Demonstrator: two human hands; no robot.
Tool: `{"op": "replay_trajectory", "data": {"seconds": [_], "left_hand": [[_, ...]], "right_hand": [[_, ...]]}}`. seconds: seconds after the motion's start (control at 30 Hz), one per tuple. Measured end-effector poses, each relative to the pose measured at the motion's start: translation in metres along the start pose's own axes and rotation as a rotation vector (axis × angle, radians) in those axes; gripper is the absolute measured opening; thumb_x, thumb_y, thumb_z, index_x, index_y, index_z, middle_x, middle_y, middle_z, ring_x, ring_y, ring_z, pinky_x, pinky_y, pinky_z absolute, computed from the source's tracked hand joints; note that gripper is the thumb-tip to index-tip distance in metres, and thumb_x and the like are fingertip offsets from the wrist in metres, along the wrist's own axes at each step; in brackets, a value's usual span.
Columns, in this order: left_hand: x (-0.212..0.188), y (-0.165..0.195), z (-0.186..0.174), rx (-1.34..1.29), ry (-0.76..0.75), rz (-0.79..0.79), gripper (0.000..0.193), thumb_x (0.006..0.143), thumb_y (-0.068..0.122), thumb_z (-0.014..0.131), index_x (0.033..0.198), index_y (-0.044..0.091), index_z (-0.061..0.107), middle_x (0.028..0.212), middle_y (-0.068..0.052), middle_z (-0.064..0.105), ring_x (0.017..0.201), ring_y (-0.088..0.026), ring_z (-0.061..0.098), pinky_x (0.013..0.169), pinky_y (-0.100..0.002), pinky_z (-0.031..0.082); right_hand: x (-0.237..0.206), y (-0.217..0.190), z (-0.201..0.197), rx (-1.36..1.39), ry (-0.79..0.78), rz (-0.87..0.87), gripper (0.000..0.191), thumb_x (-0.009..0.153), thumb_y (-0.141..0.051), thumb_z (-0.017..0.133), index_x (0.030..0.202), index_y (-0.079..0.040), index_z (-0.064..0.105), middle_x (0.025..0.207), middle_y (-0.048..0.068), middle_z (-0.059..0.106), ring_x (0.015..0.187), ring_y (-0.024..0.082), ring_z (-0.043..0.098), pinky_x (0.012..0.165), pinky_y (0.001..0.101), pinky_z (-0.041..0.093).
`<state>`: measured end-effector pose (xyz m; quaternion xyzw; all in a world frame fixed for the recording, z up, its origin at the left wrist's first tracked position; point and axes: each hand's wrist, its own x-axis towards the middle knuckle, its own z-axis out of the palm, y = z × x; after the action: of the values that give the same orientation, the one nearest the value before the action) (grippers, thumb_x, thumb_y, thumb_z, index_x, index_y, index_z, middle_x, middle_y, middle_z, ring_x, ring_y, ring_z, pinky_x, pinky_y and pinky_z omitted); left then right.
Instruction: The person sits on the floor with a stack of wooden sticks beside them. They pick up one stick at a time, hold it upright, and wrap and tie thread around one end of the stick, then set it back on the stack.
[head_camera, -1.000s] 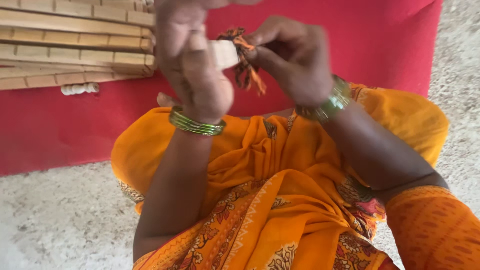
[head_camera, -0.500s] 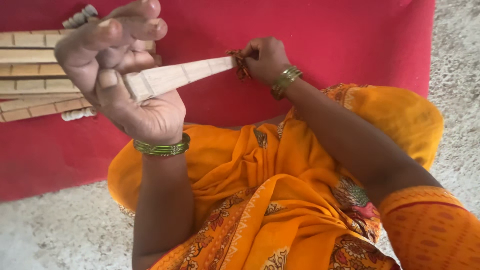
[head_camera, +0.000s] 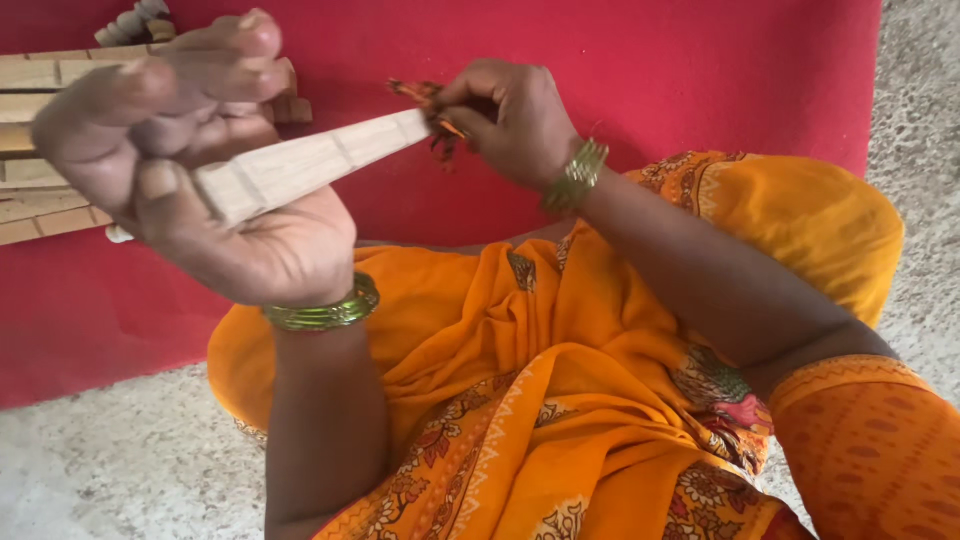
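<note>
My left hand (head_camera: 190, 160) is closed around one end of a pale wooden stick (head_camera: 320, 160), held close to the camera and pointing away to the right. At the stick's far end my right hand (head_camera: 505, 120) pinches a small crumpled orange and dark scrap (head_camera: 430, 100) against the wood. Both wrists wear green bangles. My lap is covered by orange patterned cloth (head_camera: 560, 400).
A red mat (head_camera: 650, 70) lies on the pale gritty floor (head_camera: 120, 460). A pile of similar wooden sticks (head_camera: 40, 110) rests on the mat at the far left, with several small pale round pieces (head_camera: 135, 20) behind it.
My left hand has drawn the stick back toward the camera and lower, so its full length shows. My right hand has stayed at the far tip with the scrap.
</note>
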<state>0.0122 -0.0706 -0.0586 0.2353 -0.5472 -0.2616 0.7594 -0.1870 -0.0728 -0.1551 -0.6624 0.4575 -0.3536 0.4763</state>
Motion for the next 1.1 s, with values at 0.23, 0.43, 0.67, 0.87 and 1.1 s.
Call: {"op": "replay_trajectory", "data": {"seconds": [0.23,0.43,0.67,0.87,1.1], "left_hand": [[0.006,0.003,-0.008,-0.043,0.04,-0.107,0.03,0.103,0.019,0.033,0.124,0.007,0.052,0.098,-0.016,0.071,0.089,-0.022,0.073,0.086,-0.037,0.066],[-0.003,0.009,-0.009,-0.068,0.096,-0.136,0.032,0.106,0.018,0.033,0.124,0.003,0.055,0.092,-0.015,0.068,0.081,-0.022,0.067,0.085,-0.037,0.062],[-0.003,0.001,-0.016,-0.099,0.086,-0.134,0.031,0.104,0.019,0.035,0.125,0.006,0.054,0.09,-0.014,0.067,0.076,-0.022,0.064,0.077,-0.034,0.062],[-0.002,-0.001,-0.022,-0.107,0.139,-0.181,0.025,0.109,0.021,0.049,0.131,0.01,0.053,0.091,-0.006,0.06,0.074,-0.019,0.06,0.073,-0.033,0.059],[-0.011,-0.006,-0.069,-0.126,0.446,-0.219,0.028,0.115,0.019,0.065,0.133,0.003,0.049,0.089,-0.013,0.061,0.076,-0.02,0.059,0.067,-0.037,0.056]], "right_hand": [[0.018,0.074,-0.004,-0.359,-0.032,0.512,0.008,0.093,-0.012,0.071,0.098,-0.011,0.077,0.084,0.005,0.076,0.066,0.009,0.071,0.059,0.0239,0.061],[0.009,0.044,0.0,-0.366,-0.021,0.253,0.007,0.096,-0.012,0.071,0.096,-0.009,0.078,0.083,0.006,0.077,0.063,0.01,0.07,0.058,0.0254,0.058],[-0.004,0.028,0.011,-0.196,0.072,-0.092,0.004,0.099,-0.005,0.07,0.097,-0.005,0.074,0.09,0.008,0.076,0.073,0.009,0.074,0.06,0.0225,0.063],[0.015,0.082,0.001,-0.449,-0.055,0.49,0.011,0.098,-0.012,0.064,0.098,-0.01,0.075,0.084,0.007,0.075,0.068,0.014,0.072,0.058,0.0274,0.061],[0.013,0.102,-0.009,-0.456,0.129,0.389,0.014,0.087,-0.015,0.078,0.099,-0.008,0.079,0.087,0.009,0.077,0.072,0.015,0.072,0.067,0.0304,0.059]]}}
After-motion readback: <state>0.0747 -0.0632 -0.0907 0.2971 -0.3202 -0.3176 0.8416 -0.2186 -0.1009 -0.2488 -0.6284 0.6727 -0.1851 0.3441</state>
